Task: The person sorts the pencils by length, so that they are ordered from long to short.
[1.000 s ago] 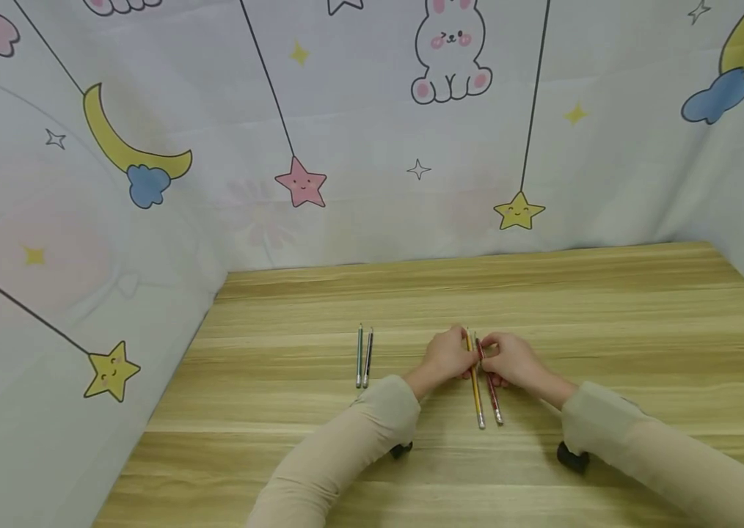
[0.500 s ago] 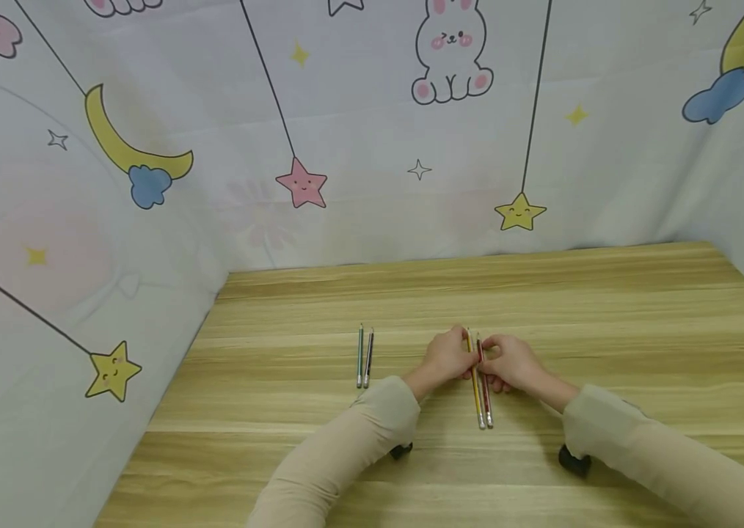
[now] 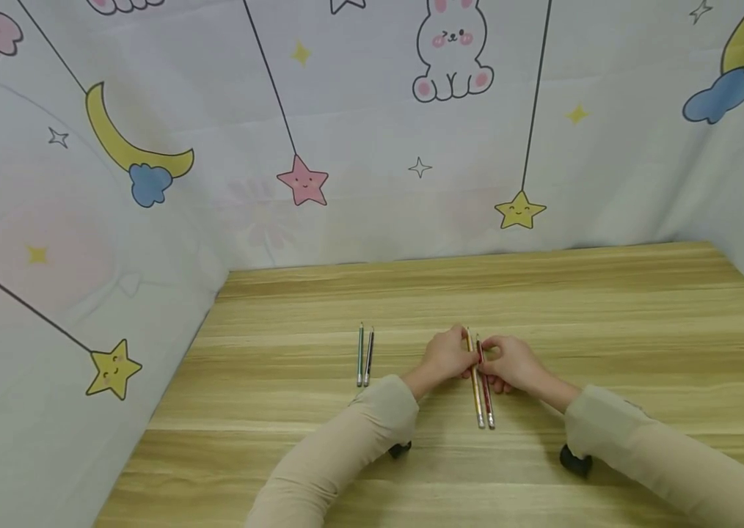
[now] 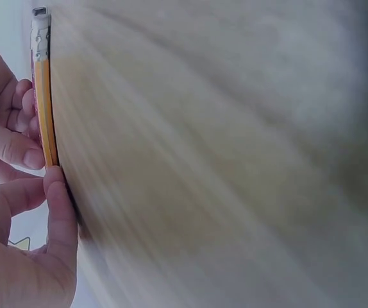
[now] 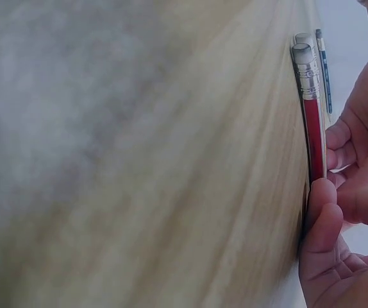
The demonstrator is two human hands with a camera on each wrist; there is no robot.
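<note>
Side by side on the wooden table lie a yellow pencil (image 3: pixel 477 400) and a dark red pencil (image 3: pixel 487 400), eraser ends toward the person. My left hand (image 3: pixel 449 353) pinches the yellow one; in the left wrist view its fingertips (image 4: pixel 54 176) meet at the barrel. From the other side my right hand (image 3: pixel 511 363) pinches the red pencil between thumb and fingers. The right wrist view shows the red barrel (image 5: pixel 313 138) with its metal band and white eraser, and another eraser end close behind it. Fingers hide the middle of both barrels.
Left of the hands, a green pencil (image 3: pixel 360 357) and a black pencil (image 3: pixel 369 357) lie close together on the table (image 3: pixel 279 323). A patterned white cloth (image 3: pixel 372 220) hangs along the table's back and sides.
The red pencil's eraser end has swung left, so it now lies nearly parallel beside the yellow one. My right hand shifted slightly with it; the left hand stayed in place.
</note>
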